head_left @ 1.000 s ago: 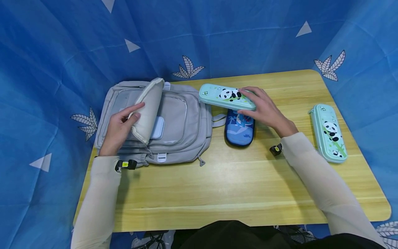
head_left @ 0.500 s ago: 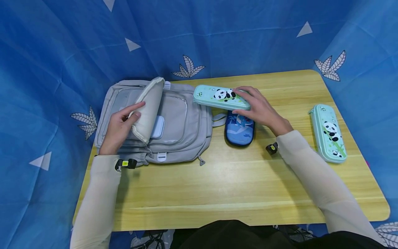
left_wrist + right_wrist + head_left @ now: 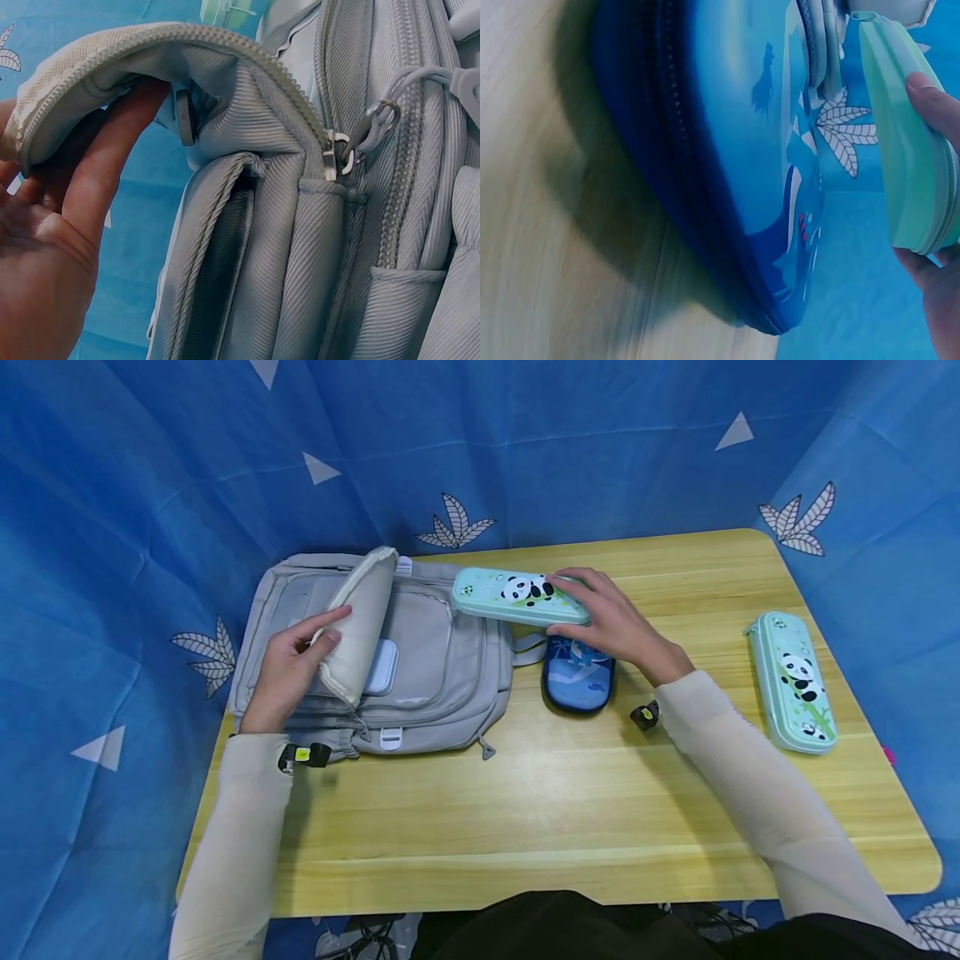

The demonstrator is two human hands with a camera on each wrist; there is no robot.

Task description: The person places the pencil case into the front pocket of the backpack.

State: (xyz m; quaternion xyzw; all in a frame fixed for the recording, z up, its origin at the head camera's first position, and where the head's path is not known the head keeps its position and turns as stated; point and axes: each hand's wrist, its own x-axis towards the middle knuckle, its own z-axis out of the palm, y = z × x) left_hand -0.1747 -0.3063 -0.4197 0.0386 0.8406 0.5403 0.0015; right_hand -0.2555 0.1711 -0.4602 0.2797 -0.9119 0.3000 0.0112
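A grey backpack [image 3: 480,677] lies flat on the left of the table. My left hand [image 3: 288,668] pinches the edge of its unzipped front flap [image 3: 362,618] and holds it folded back; the left wrist view shows the flap's zipper edge [image 3: 217,37] arched over the fingers. My right hand [image 3: 611,618] grips a mint-green panda pencil case [image 3: 517,596] by its right end, thumb on one long side and fingers on the other. The case's left end overlaps the backpack's right part in the head view. Just below that hand lies a dark blue pencil case [image 3: 577,672].
A second mint panda pencil case [image 3: 795,681] rests at the right of the wooden table [image 3: 540,827]. A light rectangular patch [image 3: 382,667] shows on the backpack beside the flap. Blue curtain [image 3: 585,452] surrounds the table's back and sides.
My right hand has carried the mint pencil case to the left, from above the dark blue case to over the backpack's right part. The left hand and flap have stayed put.
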